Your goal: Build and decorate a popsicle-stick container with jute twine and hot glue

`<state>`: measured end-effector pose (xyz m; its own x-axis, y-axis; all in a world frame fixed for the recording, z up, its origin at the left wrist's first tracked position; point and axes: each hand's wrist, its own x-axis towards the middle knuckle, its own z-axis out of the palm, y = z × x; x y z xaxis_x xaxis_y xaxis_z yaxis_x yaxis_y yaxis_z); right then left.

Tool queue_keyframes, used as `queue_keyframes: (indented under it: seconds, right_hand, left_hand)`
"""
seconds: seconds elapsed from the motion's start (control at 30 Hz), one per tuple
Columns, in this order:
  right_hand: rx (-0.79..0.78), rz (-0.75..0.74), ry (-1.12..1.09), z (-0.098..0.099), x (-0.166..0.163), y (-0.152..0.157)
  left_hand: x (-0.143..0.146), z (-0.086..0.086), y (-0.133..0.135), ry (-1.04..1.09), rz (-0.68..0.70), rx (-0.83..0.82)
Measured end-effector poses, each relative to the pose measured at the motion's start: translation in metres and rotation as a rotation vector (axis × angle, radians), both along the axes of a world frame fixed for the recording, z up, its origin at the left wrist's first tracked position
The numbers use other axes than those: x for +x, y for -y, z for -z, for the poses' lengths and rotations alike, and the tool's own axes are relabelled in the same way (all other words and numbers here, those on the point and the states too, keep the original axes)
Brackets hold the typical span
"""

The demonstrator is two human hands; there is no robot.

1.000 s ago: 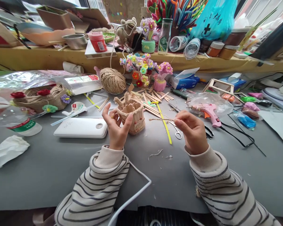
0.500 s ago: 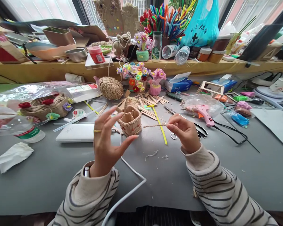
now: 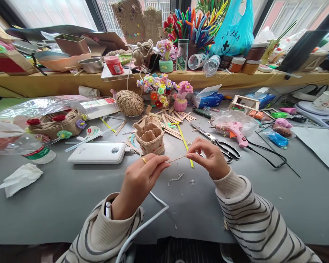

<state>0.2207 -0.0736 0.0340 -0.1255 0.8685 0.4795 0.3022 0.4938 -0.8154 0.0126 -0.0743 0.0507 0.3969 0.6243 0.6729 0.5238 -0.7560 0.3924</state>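
A short piece of twine (image 3: 177, 158) is stretched between my two hands above the grey table. My left hand (image 3: 142, 179) pinches one end between thumb and fingers, and my right hand (image 3: 207, 157) pinches the other. Just beyond my left fingertips stands a small basket (image 3: 149, 140) built of wooden sticks, with several sticks upright inside it. Behind my right hand lie black-handled scissors (image 3: 222, 144), partly covered by the fingers. A yellow strip (image 3: 184, 140) lies between the basket and my right hand.
A white power bank (image 3: 97, 152) with a white cable (image 3: 153, 215) sits left of the basket. Behind are a ball of twine (image 3: 130, 103), loose wooden sticks (image 3: 178, 118) and fuzzy flowers (image 3: 159, 87). A pink glue gun (image 3: 237, 133) with a black cord lies to the right.
My left hand was open and raised beside the basket; it has moved down and right and closed on the free end of the twine. My right hand has lowered slightly.
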Motion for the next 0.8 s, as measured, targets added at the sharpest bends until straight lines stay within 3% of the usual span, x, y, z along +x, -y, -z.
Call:
queue_keyframes:
  seconds: [0.3, 0.43, 0.6, 0.67, 0.8]
  right_hand:
    - [0.047, -0.053, 0.182, 0.005, -0.004, 0.001]
    - [0.050, -0.037, 0.202, 0.009, -0.001, -0.003]
    - [0.003, 0.176, 0.195, 0.019, 0.009, -0.010]
    - [-0.019, 0.251, 0.208, 0.025, 0.010, -0.013]
    - [-0.042, 0.251, 0.294, 0.032, 0.008, -0.016]
  left_hand:
    - [-0.003, 0.010, 0.006, -0.010, 0.020, -0.076]
    - [-0.011, 0.016, 0.001, 0.059, 0.019, -0.035]
    - [-0.023, 0.032, -0.023, 0.387, -0.278, -0.046]
    - [-0.025, 0.036, -0.035, 0.432, -0.326, -0.101]
    - [-0.022, 0.038, -0.053, 0.473, -0.212, -0.366]
